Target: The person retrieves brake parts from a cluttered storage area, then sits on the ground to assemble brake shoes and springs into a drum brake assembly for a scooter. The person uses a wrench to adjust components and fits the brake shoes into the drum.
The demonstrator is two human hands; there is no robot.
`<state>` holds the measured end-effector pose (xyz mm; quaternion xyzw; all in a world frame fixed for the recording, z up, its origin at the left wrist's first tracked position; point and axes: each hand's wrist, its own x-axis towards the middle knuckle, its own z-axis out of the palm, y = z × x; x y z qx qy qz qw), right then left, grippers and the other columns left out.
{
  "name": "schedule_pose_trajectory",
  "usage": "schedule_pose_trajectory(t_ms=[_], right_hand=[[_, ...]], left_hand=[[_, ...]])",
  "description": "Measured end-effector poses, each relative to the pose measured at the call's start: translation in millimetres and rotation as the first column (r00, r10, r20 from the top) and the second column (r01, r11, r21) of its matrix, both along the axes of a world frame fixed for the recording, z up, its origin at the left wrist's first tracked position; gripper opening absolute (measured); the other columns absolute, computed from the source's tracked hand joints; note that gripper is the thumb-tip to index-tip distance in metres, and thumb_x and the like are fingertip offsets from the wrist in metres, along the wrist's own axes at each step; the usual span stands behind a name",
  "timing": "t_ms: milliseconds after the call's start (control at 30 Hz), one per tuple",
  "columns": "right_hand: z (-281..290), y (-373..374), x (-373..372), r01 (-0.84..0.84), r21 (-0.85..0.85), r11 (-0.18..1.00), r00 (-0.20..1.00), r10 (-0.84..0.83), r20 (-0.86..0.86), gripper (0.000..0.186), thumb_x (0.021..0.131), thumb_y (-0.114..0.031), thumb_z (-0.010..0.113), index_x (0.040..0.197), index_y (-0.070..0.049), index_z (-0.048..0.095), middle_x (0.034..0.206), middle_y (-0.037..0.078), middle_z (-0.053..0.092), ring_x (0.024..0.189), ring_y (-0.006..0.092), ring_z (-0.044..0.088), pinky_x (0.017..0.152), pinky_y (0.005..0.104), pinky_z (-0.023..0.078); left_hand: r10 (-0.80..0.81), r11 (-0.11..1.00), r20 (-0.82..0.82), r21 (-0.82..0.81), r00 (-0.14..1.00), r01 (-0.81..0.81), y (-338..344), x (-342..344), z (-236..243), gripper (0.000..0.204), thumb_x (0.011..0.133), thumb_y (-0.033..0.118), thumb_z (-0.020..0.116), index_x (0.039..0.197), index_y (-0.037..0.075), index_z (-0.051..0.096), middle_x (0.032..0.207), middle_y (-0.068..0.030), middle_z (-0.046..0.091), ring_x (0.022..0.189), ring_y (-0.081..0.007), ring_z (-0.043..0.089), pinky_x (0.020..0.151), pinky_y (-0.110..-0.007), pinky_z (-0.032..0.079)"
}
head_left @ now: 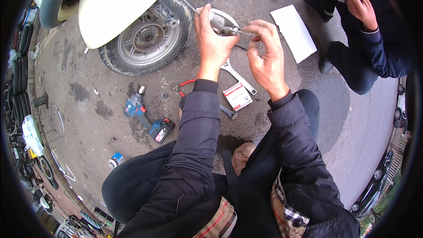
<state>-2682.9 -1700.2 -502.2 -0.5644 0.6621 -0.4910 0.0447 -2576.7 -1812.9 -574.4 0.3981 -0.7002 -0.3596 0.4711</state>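
Observation:
A thin brake cable with a coil spring [217, 22] round it runs across in front of a round silver metal plate [229, 16] beside the wheel. My left hand [210, 44] is closed round the cable and spring, thumb pressed near the spring's right end. At the cable's right end is my right hand [268, 57], its thumb and curled fingers pinching about the tip. Motion blurs those fingertips, and any small part between them is hidden. Just below lie an adjustable wrench [238, 77], a red-and-white box [238, 97] and red-handled pliers [187, 82].
A scooter wheel [147, 37] sits under a cream body panel [121, 4] at upper left. A blue cordless impact wrench [139, 110] and small can [116, 159] lie on the left. Right of my hands are a white sheet [294, 34] and another person's hand [359, 6] holding metal pieces.

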Motion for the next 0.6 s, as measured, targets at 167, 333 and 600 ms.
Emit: schedule_pose_trajectory(t_ms=[167,333,600], right_hand=[[2.4,1.5,0.8,-0.018,0.171,0.985,0.981,-0.015,0.191,0.04,0.085,0.007,0.062,0.123,-0.006,0.07,0.121,0.014,0.065,0.105,0.0253,0.068,0.087,0.0355,0.056],[3.9,2.4,0.7,-0.002,0.076,0.997,0.994,-0.006,0.108,0.037,0.085,0.007,0.063,0.119,-0.003,0.07,0.117,0.014,0.065,0.103,0.0258,0.069,0.087,0.0365,0.056],[3.9,3.3,0.1,0.011,0.093,0.996,0.979,-0.03,0.2,0.03,0.09,-0.007,0.077,0.119,-0.001,0.07,0.112,0.011,0.067,0.093,0.0186,0.066,0.082,0.0333,0.055]], left_hand=[[0.004,1.0,-0.029,0.016,1.0,-0.003,0.0,0.3,-0.7,0.11,0.06,0.014,0.099,0.154,0.001,0.042,0.141,-0.0207,0.052,0.133,-0.0369,0.053,0.113,-0.046,0.044],[-0.017,0.998,-0.053,0.052,0.998,0.02,-0.2,-0.1,-1.1,0.107,0.06,0.012,0.093,0.154,0.003,0.042,0.142,-0.0238,0.049,0.135,-0.0442,0.051,0.113,-0.052,0.044],[-0.01,0.999,-0.028,0.041,1.0,0.011,0.8,1.0,1.4,0.113,0.06,0.02,0.102,0.154,0.001,0.042,0.142,-0.0206,0.052,0.134,-0.0363,0.053,0.113,-0.046,0.044]])
